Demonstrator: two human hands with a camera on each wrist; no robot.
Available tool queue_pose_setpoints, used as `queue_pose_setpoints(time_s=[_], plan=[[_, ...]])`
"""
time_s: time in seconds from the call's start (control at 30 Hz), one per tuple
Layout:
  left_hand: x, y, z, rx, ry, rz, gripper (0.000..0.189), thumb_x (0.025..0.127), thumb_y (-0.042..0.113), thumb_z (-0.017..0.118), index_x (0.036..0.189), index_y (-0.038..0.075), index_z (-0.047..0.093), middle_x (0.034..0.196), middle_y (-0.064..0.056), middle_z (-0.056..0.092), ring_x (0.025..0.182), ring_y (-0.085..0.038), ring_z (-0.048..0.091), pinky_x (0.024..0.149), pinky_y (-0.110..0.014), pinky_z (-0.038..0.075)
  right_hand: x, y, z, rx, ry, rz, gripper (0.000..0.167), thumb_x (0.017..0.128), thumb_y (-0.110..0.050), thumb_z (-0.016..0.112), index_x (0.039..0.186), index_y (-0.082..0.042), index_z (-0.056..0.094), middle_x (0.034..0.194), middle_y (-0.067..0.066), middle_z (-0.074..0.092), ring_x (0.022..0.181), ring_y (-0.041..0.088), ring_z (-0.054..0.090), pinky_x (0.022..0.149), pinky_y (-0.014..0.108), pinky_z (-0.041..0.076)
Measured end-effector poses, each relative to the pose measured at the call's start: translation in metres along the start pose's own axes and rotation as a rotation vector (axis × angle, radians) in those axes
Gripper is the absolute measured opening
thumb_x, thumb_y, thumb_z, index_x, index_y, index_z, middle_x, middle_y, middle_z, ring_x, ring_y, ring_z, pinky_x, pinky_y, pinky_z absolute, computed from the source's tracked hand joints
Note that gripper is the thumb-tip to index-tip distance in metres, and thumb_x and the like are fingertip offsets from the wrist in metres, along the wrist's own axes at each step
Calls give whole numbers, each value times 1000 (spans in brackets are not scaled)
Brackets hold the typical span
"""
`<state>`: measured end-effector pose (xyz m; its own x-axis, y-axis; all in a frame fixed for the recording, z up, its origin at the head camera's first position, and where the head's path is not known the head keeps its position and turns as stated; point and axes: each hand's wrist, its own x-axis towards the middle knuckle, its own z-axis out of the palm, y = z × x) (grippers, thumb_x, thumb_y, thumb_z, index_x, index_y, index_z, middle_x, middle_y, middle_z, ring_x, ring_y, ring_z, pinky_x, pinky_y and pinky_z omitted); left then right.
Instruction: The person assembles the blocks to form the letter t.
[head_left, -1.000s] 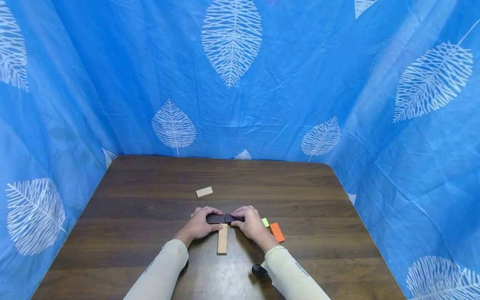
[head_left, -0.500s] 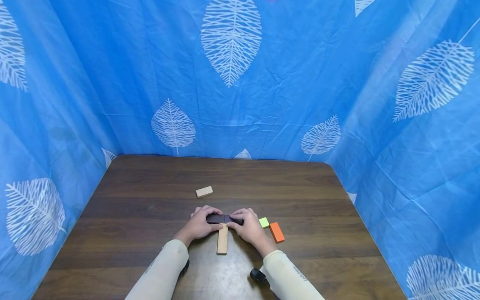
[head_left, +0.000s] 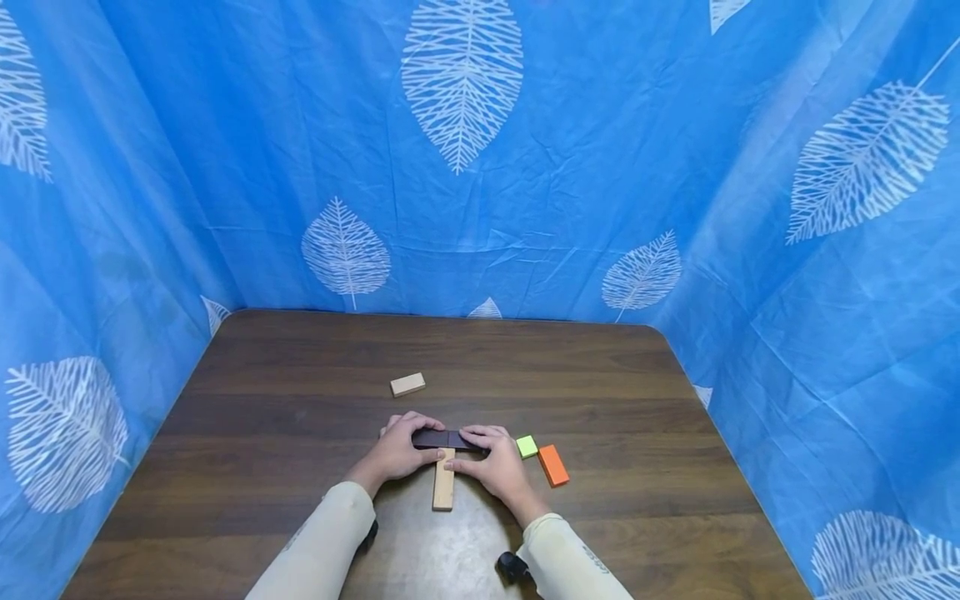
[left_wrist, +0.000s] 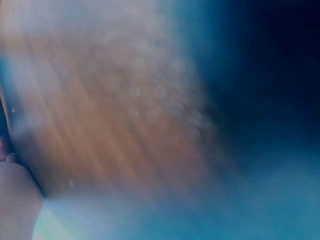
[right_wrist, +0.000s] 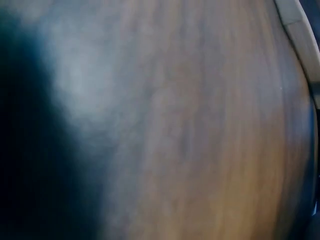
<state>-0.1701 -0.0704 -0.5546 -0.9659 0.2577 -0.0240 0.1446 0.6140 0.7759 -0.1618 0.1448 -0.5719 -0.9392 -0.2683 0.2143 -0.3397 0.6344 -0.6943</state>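
In the head view, two dark brown blocks lie end to end. My left hand [head_left: 397, 450] grips the left dark block [head_left: 430, 438] between fingers and thumb, its thumb tip at the top of an upright-pointing light wooden block [head_left: 443, 487]. My right hand [head_left: 498, 465] has its fingers extended over the outer end of the right dark block [head_left: 462, 442]. Its thumb stretches to the right edge of the light wooden block, which meets the dark pair near their seam. Both wrist views are blurred and mostly show tabletop; part of the left hand [left_wrist: 17, 200] appears at lower left.
Right of the right hand lie a small yellow-green block [head_left: 527, 447] and an orange block [head_left: 553, 465]. Another light wooden block [head_left: 407, 384] lies farther back on the brown table [head_left: 300, 367]. Blue leaf-patterned curtains [head_left: 540, 208] surround the table's back and sides.
The right dark block has slid left, closing the gap at the seam. My right hand followed leftward, and its thumb has dropped from the dark block to the light wooden block.
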Motion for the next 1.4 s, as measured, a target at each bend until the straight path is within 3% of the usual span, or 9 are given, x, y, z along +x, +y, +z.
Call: queue_pose_setpoints(time_s=[0.37,0.53,0.67,0.8,0.97,1.17,1.4], plan=[[0,0,0,-3,-16,-23,32,82,26,85,111,23,73,119,0,63,115,-30,46,98,-55,31,-1,2,1,43,-8,36,62,69,-43,93,119,-10,76,119,-6,71,117,19,57,101,41,44],[0,2,1,-8,-17,-14,38,82,27,85,116,18,71,117,-2,63,113,-31,48,97,-57,32,-3,5,1,40,-1,24,61,69,-42,93,118,-9,76,119,-5,71,115,20,58,99,41,45],[2,5,-3,-47,22,-11,43,84,27,84,121,12,68,115,-5,64,109,-30,51,95,-56,36,-4,5,1,49,8,0,60,69,-42,93,117,-8,77,118,-3,72,114,22,59,97,42,46],[7,4,-11,-65,115,-61,41,87,26,81,123,11,67,119,-7,62,110,-30,52,95,-53,40,-5,3,0,61,-8,33,62,69,-43,93,118,-9,76,119,-4,71,116,21,58,99,41,45],[18,-1,-27,-7,221,-96,46,90,25,78,130,9,63,132,-13,56,121,-34,46,103,-58,30,-6,2,-2,75,-22,60,62,68,-41,94,118,-10,76,120,-5,71,119,20,57,102,41,43],[33,-9,-41,50,229,-103,50,92,24,76,135,6,59,140,-18,53,129,-39,43,105,-58,25,-5,3,-3,74,-13,38,61,68,-40,94,118,-9,76,119,-5,71,117,20,58,101,40,44],[46,-15,-45,60,221,-80,51,93,25,74,137,4,60,139,-18,55,130,-39,45,108,-59,23,-3,2,-4,83,-18,38,63,68,-43,93,119,-10,76,120,-5,71,116,19,58,100,40,44]])
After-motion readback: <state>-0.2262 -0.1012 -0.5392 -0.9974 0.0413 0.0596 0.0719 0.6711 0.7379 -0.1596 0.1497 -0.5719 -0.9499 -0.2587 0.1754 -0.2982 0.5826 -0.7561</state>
